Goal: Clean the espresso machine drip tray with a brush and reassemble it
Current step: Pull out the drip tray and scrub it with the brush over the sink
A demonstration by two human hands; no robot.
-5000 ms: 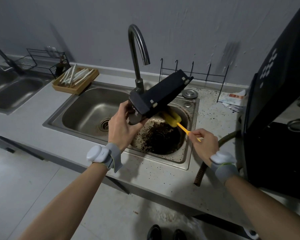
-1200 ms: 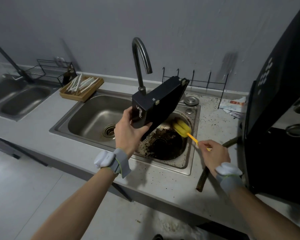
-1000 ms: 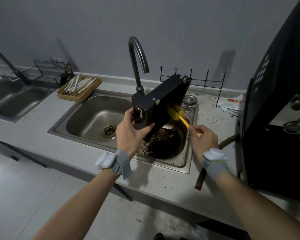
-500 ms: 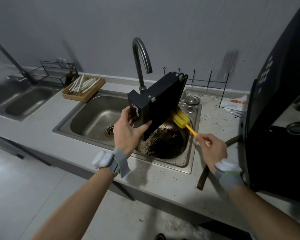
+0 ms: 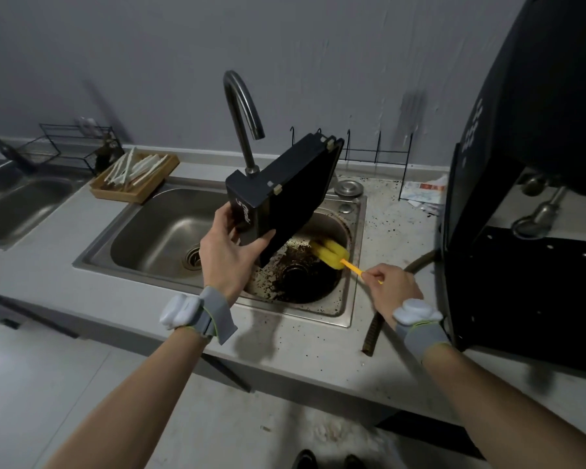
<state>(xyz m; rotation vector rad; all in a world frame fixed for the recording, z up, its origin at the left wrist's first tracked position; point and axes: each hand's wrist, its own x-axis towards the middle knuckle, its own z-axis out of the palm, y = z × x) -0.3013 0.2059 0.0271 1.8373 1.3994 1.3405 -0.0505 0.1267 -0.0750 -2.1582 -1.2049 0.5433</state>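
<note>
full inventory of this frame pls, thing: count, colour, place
drip tray: 1, black, tilted over right basin
brush: 1, yellow, over right basin, below tray
sink: 1, steel, two basins, right one covered in coffee grounds
faucet: 1, steel, behind sink
wooden tray: 1, tan, holds white sticks, left of sink
wire racks: 2, black, by wall
hose: 1, dark, right counter
espresso machine: 1, black, right
second sink: 1, steel, far left
left hand: holds tray
right hand: holds brush

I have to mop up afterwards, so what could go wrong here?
The drip tray hangs tilted over the sink in the left hand alone, gripped at one corner; it might slip. Grounds already speckle the counter, so strokes with the brush could flick more out.
</note>
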